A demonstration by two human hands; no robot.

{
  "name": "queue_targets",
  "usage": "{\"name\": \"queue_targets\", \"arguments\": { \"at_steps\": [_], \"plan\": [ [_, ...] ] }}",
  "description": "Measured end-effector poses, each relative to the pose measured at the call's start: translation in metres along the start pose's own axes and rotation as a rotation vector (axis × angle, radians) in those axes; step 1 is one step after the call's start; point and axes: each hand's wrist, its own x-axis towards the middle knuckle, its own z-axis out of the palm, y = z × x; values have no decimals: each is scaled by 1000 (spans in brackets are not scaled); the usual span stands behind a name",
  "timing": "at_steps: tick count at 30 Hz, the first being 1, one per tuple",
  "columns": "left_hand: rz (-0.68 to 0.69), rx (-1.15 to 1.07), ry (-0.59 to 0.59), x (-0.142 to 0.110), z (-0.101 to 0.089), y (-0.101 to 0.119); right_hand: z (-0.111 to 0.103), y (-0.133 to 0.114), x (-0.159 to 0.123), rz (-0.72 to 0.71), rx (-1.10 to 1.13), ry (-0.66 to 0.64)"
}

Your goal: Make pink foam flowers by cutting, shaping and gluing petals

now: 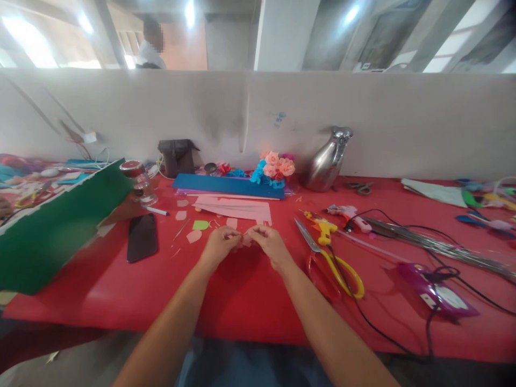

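My left hand (220,246) and my right hand (272,245) meet over the middle of the red table. Both are closed, fingertips pinching a small pink paper piece (246,241) between them; the fingers partly cover it. Just beyond lie a pink paper petal (194,236), more cut pink pieces, and a green paper petal (200,224). Behind these is a pink paper sheet (237,208) with thin dark wires across it. To the right of my right hand rest large scissors (316,244) with red and yellow handles, blades apart.
Glue guns (325,231) and a purple power strip (437,293) with black cords lie right. A phone (142,238), a glass jar (139,183) and a green board (64,231) stand left. Paper flowers (278,166) and a metal jug (328,161) are behind.
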Motion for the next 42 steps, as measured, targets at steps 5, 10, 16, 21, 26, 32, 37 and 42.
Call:
{"name": "queue_targets", "arguments": {
  "at_steps": [5,10,16,21,26,32,37,42],
  "plan": [
    [10,21,28,-2,1,0,3,4,2,20,-4,8],
    [-38,-2,62,-3,2,4,4,4,2,-37,1,4],
    [-148,-76,42,-6,2,10,2,1,0,-10,-8,-3],
    [-162,-106,-10,-6,-3,12,2,-2,-3,16,-9,-4],
    [-161,-181,-26,-4,-4,11,3,-4,-3,18,-15,-6],
    [-166,-157,-37,-5,-2,11,2,-2,-2,5,-4,-16],
    [-159,-176,-14,-5,-2,12,3,-1,-2,17,2,-16],
    [-131,-193,17,-4,-1,12,3,-2,-2,44,19,-18]
  ]
}}
